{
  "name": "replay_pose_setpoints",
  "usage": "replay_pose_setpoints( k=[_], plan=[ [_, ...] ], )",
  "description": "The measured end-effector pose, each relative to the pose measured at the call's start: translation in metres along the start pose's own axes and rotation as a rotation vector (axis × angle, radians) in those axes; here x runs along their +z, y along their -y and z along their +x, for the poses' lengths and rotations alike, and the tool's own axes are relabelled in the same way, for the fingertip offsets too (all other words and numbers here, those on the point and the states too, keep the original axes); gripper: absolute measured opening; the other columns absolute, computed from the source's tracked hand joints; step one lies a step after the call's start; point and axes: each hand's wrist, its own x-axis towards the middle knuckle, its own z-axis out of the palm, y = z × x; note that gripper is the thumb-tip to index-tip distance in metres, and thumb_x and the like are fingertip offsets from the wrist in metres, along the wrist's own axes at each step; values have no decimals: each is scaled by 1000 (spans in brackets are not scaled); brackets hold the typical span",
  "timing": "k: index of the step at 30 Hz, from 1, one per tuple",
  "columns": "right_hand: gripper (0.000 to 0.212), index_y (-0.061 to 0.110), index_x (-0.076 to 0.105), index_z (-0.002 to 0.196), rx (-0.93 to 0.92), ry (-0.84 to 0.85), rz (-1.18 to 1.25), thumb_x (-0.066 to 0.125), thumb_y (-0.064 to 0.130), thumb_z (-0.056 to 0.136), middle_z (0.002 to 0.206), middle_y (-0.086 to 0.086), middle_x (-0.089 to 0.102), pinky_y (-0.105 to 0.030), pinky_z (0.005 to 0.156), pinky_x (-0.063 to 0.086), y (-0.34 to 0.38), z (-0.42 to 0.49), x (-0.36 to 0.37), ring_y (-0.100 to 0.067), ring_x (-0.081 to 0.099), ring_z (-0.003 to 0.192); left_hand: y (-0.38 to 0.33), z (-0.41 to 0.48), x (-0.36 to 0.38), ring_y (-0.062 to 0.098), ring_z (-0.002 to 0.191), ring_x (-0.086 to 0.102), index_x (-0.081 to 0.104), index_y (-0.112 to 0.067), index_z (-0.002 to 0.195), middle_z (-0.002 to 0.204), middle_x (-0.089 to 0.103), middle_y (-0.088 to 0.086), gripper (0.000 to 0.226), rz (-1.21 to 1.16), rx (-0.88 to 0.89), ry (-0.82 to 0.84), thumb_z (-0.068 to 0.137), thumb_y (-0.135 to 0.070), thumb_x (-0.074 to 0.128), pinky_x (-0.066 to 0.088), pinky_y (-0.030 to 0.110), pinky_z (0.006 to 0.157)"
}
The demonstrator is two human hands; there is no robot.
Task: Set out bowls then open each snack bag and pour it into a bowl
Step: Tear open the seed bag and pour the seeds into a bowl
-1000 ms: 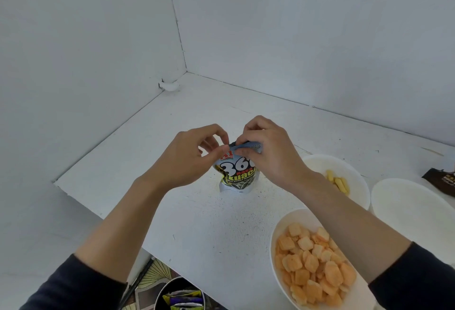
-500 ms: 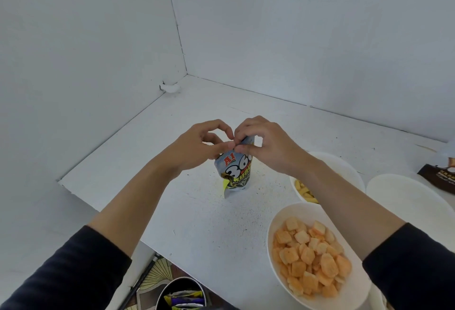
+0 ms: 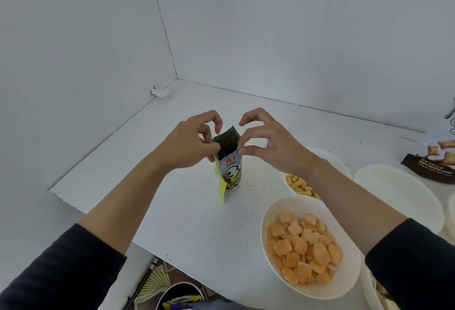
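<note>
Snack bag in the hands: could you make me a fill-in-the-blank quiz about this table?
The left hand and right hand pinch the snack bag at its ___ mouth.
The nearest bowl holds ___ square crackers.
The wide bowl beside the brown bag is ___.
Missing: open; orange; empty.

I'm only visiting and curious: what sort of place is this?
Likely a staged recording corner, not a kitchen: plain white walls box in a white tabletop holding a bowl of orange crackers and an opened snack bag.
</note>
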Motion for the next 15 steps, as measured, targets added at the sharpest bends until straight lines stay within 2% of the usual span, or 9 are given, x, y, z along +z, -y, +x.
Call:
replay_pose_setpoints(
  k=[2, 6, 9, 12, 15],
  plan=[
    [3, 21, 74, 85, 16, -2, -36, 76, 22, 87, 122, 9, 42, -39, 105, 45, 1, -4, -5, -6, 38, 128, 3, -2, -5, 13, 65, 73, 49, -28, 86, 61, 61, -4, 25, 128, 44, -45, 83, -8, 64, 52, 35, 62],
    [7, 20, 71, 86, -29, 16, -134, 73, 15, 91, 118, 4, 40, -19, 100, 40, 6, -9, -7, -4, 40, 121, 5, -7, -3, 27, 68, 71, 47, -26, 79, 57, 58, -2, 22, 180, 54, -137, 80, -11, 63, 51, 39, 59],
    [6, 19, 69, 89, -50, -2, -197, 70, 14, 93, 114, 4, 41, -8, 94, 35, 8, -8, -6, -8, 43, 116, -1, -9, 4, 20, 62, 72, 49, -23, 80, 54, 61, -2, 19, 70, 6, -134, 83, -11, 63, 50, 34, 61],
    [6, 22, 68, 89, -59, 38, -216, 68, 18, 95, 116, 6, 41, -10, 93, 36, 8, -10, -3, -9, 42, 119, -4, -11, 7, 15, 63, 74, 50, -20, 80, 56, 62, -5, 17, 36, -9, -70, 85, -11, 63, 52, 34, 65],
    [4, 23, 67, 91, -39, 24, -225, 68, 20, 95, 117, 7, 41, -14, 92, 38, 4, -14, -3, -6, 41, 118, 3, -10, 2, 16, 65, 75, 47, -20, 76, 54, 60, -11, 22, 73, -24, -113, 85, -12, 66, 52, 38, 65]
  ],
)
